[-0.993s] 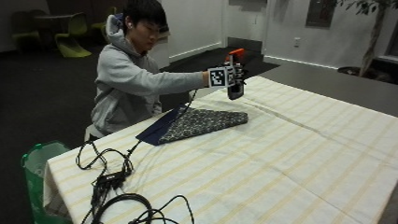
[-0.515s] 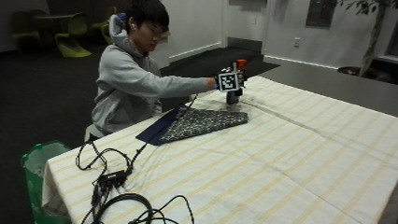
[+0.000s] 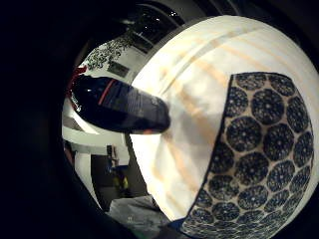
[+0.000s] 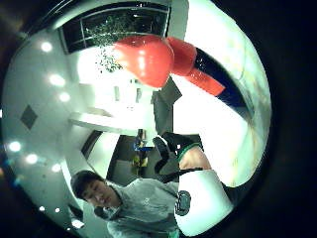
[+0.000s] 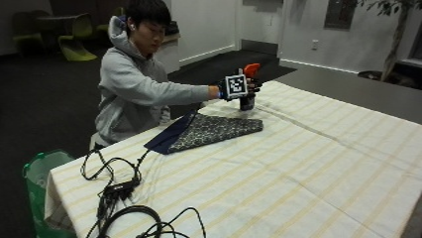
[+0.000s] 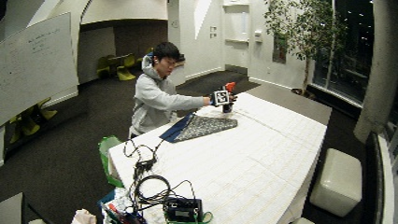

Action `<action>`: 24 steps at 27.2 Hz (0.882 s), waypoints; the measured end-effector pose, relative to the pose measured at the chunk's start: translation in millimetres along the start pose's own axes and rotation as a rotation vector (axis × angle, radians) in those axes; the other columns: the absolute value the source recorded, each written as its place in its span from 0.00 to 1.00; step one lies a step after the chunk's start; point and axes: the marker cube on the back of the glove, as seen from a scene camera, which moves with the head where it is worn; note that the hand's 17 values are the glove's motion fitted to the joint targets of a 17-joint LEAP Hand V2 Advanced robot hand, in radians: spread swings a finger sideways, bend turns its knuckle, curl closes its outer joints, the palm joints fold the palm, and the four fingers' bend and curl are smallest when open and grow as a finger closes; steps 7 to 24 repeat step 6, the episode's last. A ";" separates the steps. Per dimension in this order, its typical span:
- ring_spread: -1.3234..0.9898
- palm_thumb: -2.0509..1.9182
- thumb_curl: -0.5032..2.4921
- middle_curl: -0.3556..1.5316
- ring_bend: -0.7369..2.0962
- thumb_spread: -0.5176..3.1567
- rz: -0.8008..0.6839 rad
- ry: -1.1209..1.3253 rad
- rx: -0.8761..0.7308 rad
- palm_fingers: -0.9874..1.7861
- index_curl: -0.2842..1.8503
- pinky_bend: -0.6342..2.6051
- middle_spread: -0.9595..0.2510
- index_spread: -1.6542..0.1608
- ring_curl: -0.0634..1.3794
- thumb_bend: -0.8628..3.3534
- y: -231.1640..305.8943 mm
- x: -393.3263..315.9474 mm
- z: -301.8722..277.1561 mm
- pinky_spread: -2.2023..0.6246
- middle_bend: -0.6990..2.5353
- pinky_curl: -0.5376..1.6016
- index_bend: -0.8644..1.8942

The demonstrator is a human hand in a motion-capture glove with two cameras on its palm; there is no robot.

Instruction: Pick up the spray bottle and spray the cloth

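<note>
Gloved right hand (image 5: 238, 87) wrapped round spray bottle (image 5: 248, 85), dark body, red head up; bottle base at or just above striped tablecloth (image 5: 316, 163). Patterned cloth (image 5: 211, 131) lies flat just below hand, toward person

dark floor (image 5: 39, 99), white walls (image 5: 342, 29), green chairs (image 5: 76, 42)

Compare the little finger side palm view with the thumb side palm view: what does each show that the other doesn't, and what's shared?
Only the little finger side view shows the patterned cloth lying on the striped tablecloth, and the spray bottle's dark body hanging over the tablecloth beside the cloth. Only the thumb side view shows the bottle's red spray head, the person's grey hoodie and the ceiling lights. Both show the spray bottle close to the palm and the pale tablecloth beneath it.
</note>
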 end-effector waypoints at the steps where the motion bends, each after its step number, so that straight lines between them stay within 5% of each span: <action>1: 0.54 0.67 0.34 0.38 0.35 0.35 -0.005 -0.015 0.007 0.40 0.28 0.36 0.78 0.75 0.28 0.19 4.9 -4.0 -3.8 0.81 0.28 0.44 0.33; 24: 0.55 0.67 0.32 0.38 0.36 0.36 -0.022 0.105 -0.034 0.40 0.26 0.36 0.78 0.74 0.28 0.19 35.7 2.3 -19.9 0.82 0.28 0.43 0.34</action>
